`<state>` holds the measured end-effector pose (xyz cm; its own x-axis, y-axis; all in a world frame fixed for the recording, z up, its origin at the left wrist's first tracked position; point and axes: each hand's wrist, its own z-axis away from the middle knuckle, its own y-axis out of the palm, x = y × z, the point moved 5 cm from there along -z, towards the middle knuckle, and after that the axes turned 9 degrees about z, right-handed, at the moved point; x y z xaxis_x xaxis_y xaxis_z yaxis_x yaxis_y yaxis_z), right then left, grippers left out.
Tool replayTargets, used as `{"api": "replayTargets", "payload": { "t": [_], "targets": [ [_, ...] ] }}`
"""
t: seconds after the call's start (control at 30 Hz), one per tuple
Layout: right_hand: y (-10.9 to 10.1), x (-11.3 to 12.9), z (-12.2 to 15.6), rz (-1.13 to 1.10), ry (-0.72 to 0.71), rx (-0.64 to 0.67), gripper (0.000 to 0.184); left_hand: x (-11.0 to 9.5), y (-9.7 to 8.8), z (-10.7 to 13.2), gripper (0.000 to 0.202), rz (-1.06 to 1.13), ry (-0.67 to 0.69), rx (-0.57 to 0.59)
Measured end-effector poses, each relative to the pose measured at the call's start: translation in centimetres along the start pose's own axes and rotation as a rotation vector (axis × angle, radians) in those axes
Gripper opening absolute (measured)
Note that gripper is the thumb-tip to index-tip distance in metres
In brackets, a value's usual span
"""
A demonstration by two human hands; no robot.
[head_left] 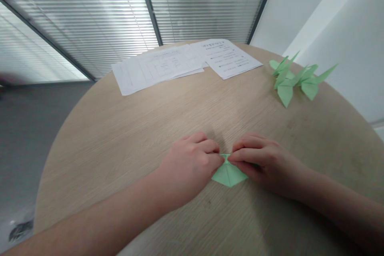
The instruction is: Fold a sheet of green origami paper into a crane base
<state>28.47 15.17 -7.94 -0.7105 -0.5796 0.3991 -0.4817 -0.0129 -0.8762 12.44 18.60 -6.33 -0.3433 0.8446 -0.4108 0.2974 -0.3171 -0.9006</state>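
A small folded piece of light green paper (229, 176) lies on the wooden table in front of me, its lower point facing my body and a crease down its middle. My left hand (195, 160) grips its left side, fingers curled and thumb near the upper centre. From the right, my right hand (258, 156) pinches the paper's upper right part, its fingertips close to those of the left. The paper's outer sides are partly hidden under both hands.
Several folded green paper cranes (295, 80) stand at the table's far right. Printed white sheets (162, 64) lie along the far edge of the round table (120, 140). Behind are window blinds (204, 4) and a white wall (336, 48).
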Motion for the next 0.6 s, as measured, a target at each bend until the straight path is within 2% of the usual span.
{"api": "replayTargets", "payload": {
  "t": [0.27,0.5,0.6],
  "targets": [
    [0.03,-0.05,0.07,-0.006,-0.008,0.002,0.023,0.05,0.16,-0.01,0.017,-0.010,-0.007,0.003],
    [0.12,-0.16,0.22,-0.003,-0.017,-0.001,0.021,0.53,0.18,-0.04,0.012,0.033,-0.119,-0.021],
    [0.13,-0.51,0.40,-0.009,0.037,-0.029,0.018,0.56,0.25,-0.10,0.013,0.041,-0.124,-0.017]
  ]
}}
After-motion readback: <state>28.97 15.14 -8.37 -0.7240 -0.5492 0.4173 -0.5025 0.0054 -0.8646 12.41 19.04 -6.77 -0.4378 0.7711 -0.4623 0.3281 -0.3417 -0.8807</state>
